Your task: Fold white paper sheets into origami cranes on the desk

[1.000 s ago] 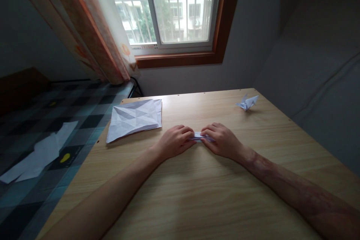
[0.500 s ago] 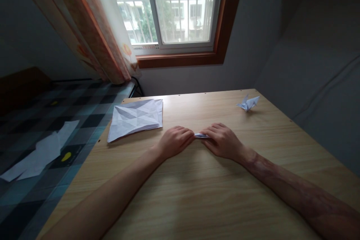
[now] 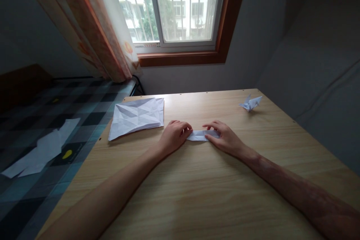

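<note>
A narrow strip of folded white paper [image 3: 198, 135] lies between my two hands over the middle of the table, with crease lines across its face. My left hand [image 3: 176, 135] pinches its left end, fingers curled in. On the other side my right hand [image 3: 223, 137] has its thumb on the near face of the strip and its fingers bent behind it. The right end of the paper is partly covered by that hand.
Creased white paper sheets [image 3: 137, 114] lie stacked at the table's back left. A folded paper crane [image 3: 250, 103] stands at the back right. White paper scraps [image 3: 46, 152] rest on the checked bedspread [image 3: 81, 135] left of the wooden table [image 3: 191, 195].
The folded paper shows a wider face than before, when only a thin edge was visible. My right hand has shifted slightly, with its fingers now more spread.
</note>
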`<state>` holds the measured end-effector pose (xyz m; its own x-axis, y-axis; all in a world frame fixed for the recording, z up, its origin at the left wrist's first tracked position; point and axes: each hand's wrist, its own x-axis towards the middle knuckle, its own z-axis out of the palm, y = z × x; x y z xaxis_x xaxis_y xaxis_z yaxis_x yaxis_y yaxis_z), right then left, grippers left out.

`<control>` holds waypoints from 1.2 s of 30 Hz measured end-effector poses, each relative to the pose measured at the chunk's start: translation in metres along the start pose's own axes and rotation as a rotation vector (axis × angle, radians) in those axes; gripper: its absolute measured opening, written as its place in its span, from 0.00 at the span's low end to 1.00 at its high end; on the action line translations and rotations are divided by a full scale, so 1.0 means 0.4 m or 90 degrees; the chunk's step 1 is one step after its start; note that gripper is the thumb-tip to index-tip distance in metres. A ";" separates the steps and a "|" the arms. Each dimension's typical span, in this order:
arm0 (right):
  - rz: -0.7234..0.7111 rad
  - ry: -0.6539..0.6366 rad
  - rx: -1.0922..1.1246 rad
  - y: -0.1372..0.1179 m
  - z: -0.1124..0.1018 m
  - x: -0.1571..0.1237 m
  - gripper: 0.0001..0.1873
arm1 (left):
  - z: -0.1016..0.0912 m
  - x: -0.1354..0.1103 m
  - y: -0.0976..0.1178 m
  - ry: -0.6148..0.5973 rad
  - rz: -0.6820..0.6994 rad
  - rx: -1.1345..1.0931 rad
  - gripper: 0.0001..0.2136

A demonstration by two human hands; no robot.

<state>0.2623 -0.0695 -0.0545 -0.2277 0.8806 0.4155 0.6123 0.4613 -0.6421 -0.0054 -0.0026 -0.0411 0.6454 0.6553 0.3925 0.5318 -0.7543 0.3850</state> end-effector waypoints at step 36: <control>-0.235 -0.159 -0.011 -0.003 -0.058 0.015 0.13 | -0.043 -0.013 0.033 -0.127 0.195 -0.020 0.14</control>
<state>0.2778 -0.0675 -0.0363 -0.6085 0.6573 0.4446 0.4679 0.7497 -0.4680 -0.0112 -0.0155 -0.0236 0.8677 0.3768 0.3243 0.2828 -0.9106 0.3014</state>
